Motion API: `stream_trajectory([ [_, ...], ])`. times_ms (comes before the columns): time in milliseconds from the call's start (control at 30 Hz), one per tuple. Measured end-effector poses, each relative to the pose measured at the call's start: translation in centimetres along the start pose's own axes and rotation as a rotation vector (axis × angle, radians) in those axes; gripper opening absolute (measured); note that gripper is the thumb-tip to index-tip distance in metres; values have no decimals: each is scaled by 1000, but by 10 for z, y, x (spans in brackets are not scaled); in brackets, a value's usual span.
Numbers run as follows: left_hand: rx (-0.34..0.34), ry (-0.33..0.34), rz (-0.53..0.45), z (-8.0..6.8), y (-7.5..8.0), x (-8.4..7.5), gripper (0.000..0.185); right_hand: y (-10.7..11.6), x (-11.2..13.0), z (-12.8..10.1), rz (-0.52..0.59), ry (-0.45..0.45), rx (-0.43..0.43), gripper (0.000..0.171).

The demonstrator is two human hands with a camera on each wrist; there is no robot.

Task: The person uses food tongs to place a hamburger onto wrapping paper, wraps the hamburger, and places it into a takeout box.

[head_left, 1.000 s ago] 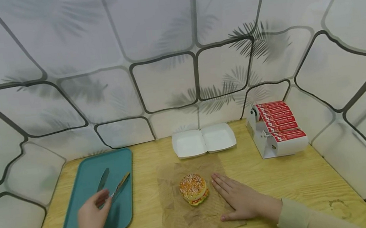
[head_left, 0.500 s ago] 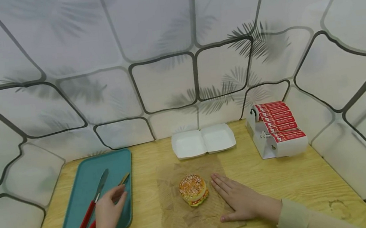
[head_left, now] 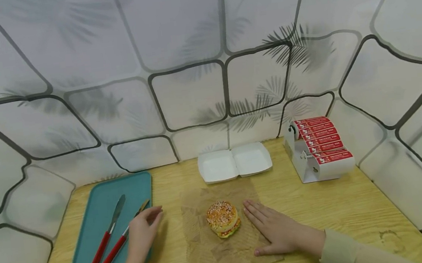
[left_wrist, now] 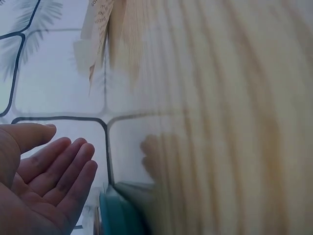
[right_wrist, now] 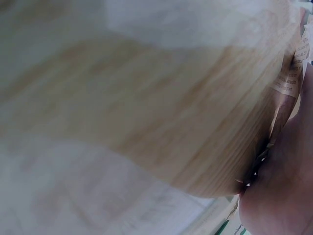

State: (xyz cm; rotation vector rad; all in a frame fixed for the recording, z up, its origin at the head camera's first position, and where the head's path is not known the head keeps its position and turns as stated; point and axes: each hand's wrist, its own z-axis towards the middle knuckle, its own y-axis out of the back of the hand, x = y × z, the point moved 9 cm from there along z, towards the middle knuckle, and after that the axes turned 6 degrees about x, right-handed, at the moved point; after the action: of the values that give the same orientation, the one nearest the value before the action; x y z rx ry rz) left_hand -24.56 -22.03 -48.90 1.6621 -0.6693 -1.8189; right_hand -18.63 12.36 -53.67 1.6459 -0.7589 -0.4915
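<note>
Several right fingers (head_left: pixel 260 212) rest straight on brown paper (head_left: pixel 229 253).

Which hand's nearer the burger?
Right: the right hand rests on the paper right of the burger; the left hand is farther left, at the right edge of the tray.

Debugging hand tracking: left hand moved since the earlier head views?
Yes: the left hand moved right, now partly past the right edge of the tray.

On your desk (head_left: pixel 301 199) you have one teal tray (head_left: pixel 102 204), one pair of red-handled tongs (head_left: pixel 104 243), one burger (head_left: pixel 222 218), one brown paper sheet (head_left: pixel 209 257), one white box (head_left: pixel 235 163) and one label dispenser (head_left: pixel 307 164).
</note>
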Motion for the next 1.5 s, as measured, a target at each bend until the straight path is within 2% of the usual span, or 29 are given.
stream_trajectory([
  [267,29,28,-81,11,-17,0,19,0,0,-1,22,20,-34,112],
  [500,92,99,-161,20,-34,6,21,-4,-3,-1,21,30,-69,114],
  [633,113,139,-226,24,-42,9,23,-4,-3,-1,22,33,-73,114],
  [800,120,147,-306,30,-50,7,23,0,0,-2,13,32,-61,111],
  [1033,119,186,-360,32,-56,7,23,3,1,-3,8,28,-45,111],
  [1333,108,215,-352,34,-57,7,25,0,0,-2,14,18,-27,111],
  [1500,121,232,-376,34,-60,5,27,2,1,-3,15,28,-50,110],
])
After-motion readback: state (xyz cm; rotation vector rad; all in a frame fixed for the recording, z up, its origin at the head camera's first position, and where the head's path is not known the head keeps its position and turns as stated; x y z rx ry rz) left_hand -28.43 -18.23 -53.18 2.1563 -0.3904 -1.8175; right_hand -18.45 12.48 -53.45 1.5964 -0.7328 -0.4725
